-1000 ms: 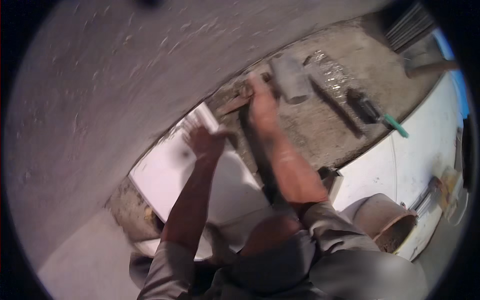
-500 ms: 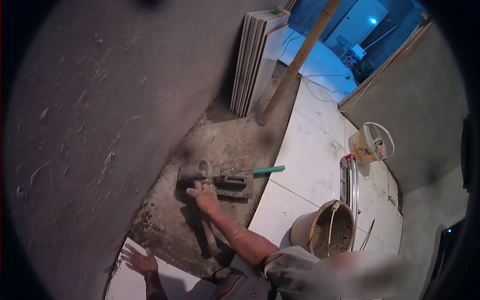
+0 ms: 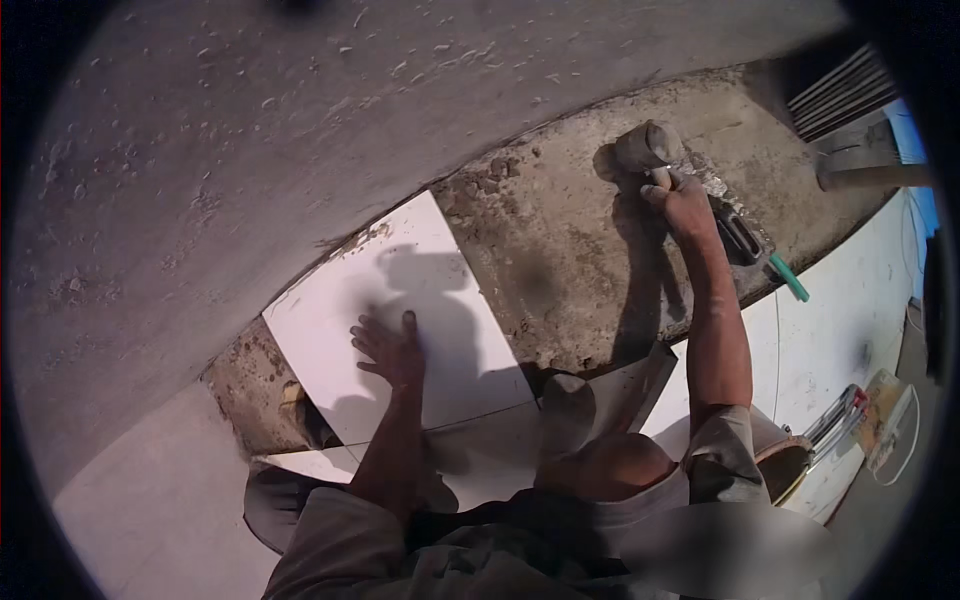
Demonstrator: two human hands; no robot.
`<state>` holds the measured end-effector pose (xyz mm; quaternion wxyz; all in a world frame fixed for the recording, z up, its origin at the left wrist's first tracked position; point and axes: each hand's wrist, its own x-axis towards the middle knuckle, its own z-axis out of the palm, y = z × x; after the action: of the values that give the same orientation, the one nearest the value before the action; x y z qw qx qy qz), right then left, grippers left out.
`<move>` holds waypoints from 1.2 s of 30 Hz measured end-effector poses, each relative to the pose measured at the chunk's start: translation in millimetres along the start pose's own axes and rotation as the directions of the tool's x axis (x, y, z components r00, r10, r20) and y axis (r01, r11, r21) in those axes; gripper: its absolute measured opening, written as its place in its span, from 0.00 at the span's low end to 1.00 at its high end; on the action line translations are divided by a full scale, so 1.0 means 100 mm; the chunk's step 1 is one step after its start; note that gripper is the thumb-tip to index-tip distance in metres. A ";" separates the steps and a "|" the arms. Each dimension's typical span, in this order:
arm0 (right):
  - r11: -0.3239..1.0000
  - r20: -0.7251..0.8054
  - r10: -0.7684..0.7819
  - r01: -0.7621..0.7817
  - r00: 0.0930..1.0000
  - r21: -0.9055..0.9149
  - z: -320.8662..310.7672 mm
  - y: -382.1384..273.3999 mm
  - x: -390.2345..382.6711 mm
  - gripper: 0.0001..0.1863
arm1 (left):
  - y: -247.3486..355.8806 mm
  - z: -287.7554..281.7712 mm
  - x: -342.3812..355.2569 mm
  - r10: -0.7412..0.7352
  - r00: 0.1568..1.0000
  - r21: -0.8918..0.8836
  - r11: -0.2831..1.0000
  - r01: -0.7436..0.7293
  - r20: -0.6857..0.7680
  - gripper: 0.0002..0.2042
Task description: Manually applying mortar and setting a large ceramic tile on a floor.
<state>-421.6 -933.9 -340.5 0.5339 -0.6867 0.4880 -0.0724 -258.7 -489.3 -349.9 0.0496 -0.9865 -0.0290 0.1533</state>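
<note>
My left hand [image 3: 390, 350] lies flat with fingers spread on a white floor tile [image 3: 350, 290] that sits along the wall. To the right, my right hand [image 3: 685, 205] is closed around a mallet [image 3: 648, 147], gripping its handle close to the grey, dust-covered cylindrical head. The mallet is over the rough mortar bed [image 3: 560, 270], and its shadow falls beside it. Just past that hand, a flat float [image 3: 738, 238] with a dark handle rests on the bed. A green tube-like piece [image 3: 790, 278] lies at its end.
A mortar bucket [image 3: 785, 468] stands at lower right, with a handled pail [image 3: 884, 425] beyond it. Stacked tiles [image 3: 845, 95] and a wooden pole [image 3: 875, 178] are at far right. Left of the tile is an exposed gap [image 3: 262, 385]. The rough wall [image 3: 300, 130] bounds the far side.
My view has swung left, so the tile is now fully seen and the stacked tiles sit at the right edge. The left hand still rests on the tile; the right still holds the mallet.
</note>
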 end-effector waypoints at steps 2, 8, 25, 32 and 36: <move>0.993 0.040 -0.056 0.060 0.998 -0.106 0.08 -0.04 0.03 0.08 | -0.03 0.06 -0.10 0.030 0.998 -0.021 0.999 -0.029 0.047 0.46; 0.983 0.165 -0.090 0.114 0.982 -0.142 0.05 -0.05 -0.06 0.20 | -0.02 0.18 -0.10 0.091 0.995 -0.015 0.996 -0.091 0.028 0.42; 0.845 -0.522 -0.050 -0.243 0.852 -0.477 0.05 0.29 -3.40 0.27 | -0.19 0.35 0.04 0.228 0.966 0.096 0.971 -0.218 -0.119 0.44; 0.664 -0.124 -0.302 0.115 0.945 -0.738 1.60 0.46 -3.35 0.16 | -0.78 0.08 0.79 0.486 0.867 0.183 0.867 -0.463 -0.111 0.41; 0.609 -0.313 -0.480 0.055 0.820 -0.791 1.94 0.70 -3.32 0.14 | -1.08 0.07 1.08 0.369 0.911 0.307 0.902 -0.303 -0.184 0.40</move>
<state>-512.5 -554.1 -338.3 0.0383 -0.8685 0.4795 -0.1198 -162.9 -373.2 -377.0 0.1603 -0.9714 0.1700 0.0428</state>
